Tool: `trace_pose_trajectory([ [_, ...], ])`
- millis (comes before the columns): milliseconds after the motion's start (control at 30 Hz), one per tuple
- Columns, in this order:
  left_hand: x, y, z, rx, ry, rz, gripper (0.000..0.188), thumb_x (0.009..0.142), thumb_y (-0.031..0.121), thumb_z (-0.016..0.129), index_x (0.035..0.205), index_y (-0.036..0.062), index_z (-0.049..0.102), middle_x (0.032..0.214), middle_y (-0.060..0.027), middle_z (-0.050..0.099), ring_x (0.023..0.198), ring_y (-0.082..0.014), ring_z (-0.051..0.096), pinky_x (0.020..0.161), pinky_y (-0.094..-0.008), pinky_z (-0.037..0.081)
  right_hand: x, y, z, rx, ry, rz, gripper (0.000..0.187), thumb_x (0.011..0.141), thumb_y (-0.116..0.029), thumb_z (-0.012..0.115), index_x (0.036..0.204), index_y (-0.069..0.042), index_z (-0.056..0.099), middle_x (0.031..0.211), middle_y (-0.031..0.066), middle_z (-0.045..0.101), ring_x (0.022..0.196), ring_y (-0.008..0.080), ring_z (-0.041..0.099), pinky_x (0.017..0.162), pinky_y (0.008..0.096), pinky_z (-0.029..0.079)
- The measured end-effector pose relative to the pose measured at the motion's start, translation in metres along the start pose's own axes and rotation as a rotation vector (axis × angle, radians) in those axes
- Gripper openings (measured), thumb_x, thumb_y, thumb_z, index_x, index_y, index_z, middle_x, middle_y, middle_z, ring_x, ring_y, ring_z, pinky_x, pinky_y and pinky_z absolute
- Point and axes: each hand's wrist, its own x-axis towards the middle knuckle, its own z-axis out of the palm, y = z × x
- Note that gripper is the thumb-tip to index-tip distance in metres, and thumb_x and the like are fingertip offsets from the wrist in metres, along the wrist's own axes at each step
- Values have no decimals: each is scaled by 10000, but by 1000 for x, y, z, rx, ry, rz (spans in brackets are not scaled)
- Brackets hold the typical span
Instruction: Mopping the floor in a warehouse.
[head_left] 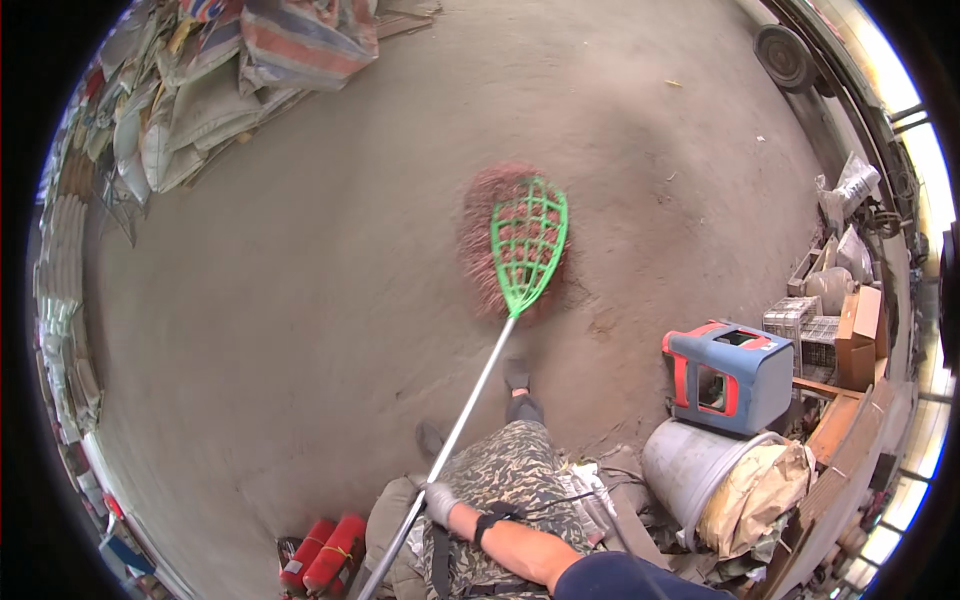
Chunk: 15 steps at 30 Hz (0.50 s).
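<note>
My right hand (438, 502), in a pale glove, is closed around the silver pole of a broom (528, 240). The broom's head has a bright green lattice frame over a wide mass of reddish bristles, which lies against the dusty floor (300, 230) ahead of me. Its pole slants from the head down to the lower edge, left of my camouflage apron (500, 465). A dark band circles my right wrist. My left hand does not show.
Red fire extinguishers (335, 555) stand at the lower left. Close on the right, a blue-and-red plastic case (735, 375) rests by a grey bucket (680, 470) and a cardboard box (858, 340). Sacks (215, 105) are piled far left; a wheel (785, 57) is far right.
</note>
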Motion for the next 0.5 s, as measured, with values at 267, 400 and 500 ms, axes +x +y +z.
trace_pose_trajectory([
  [267, 104, 310, -86, -108, -44, 400, 238, 690, 313, 573, 827, 120, 599, 680, -152, 600, 652, -330, 590, 606, -436, 457, -56, -344, -49, 181, 185, -535, 273, 822, -282, 530, 624, -130, 420, 488, 9, 403, 401, 164, 410, 401, 308, 381],
  [400, 111, 313, -109, -142, -26, 453, 229, 656, 276, 595, 826, 124, 594, 696, -133, 615, 669, -316, 598, 628, -437, 458, -108, -363, -30, 239, 91, -492, 277, 840, -298, 506, 628, -149, 409, 478, -13, 370, 378, 133, 362, 378, 303, 367],
  [500, 102, 230, -72, -337, 132, 544, 258, 710, 334, 562, 833, 111, 607, 665, -162, 595, 631, -341, 586, 573, -427, 468, -97, -324, -22, 231, 86, -507, 244, 841, -290, 511, 668, -139, 427, 499, -11, 371, 397, 133, 375, 378, 306, 367],
])
